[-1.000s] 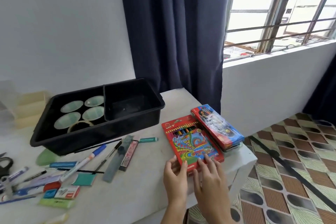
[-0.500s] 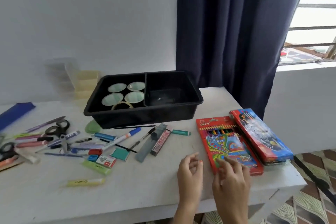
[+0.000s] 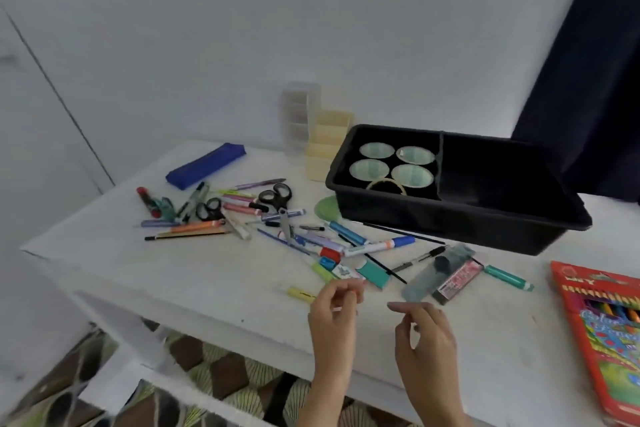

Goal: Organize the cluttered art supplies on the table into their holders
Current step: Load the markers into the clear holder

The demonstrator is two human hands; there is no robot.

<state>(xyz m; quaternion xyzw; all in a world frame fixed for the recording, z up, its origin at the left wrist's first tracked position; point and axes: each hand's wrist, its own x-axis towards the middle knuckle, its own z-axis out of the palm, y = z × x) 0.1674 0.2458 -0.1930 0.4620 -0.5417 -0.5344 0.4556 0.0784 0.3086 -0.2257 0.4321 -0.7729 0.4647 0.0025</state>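
Pens, markers, pencils and two pairs of black-handled scissors lie scattered over the white table. A blue-capped white marker and a teal marker lie nearer the black tray, which holds several green-lined cups in its left half. My left hand and my right hand hover over the table's front edge, fingers loosely curled, holding nothing. A yellow highlighter lies just left of my left hand.
A blue pencil pouch lies at the back left. Clear and cream stepped organizers stand against the wall behind the tray. A red colour-pencil box lies at the right edge. A dark curtain hangs at the back right.
The view has swung left from the pencil boxes to the scattered pens. Both hands have left the red colour-pencil box and now hover empty near the table's front edge.
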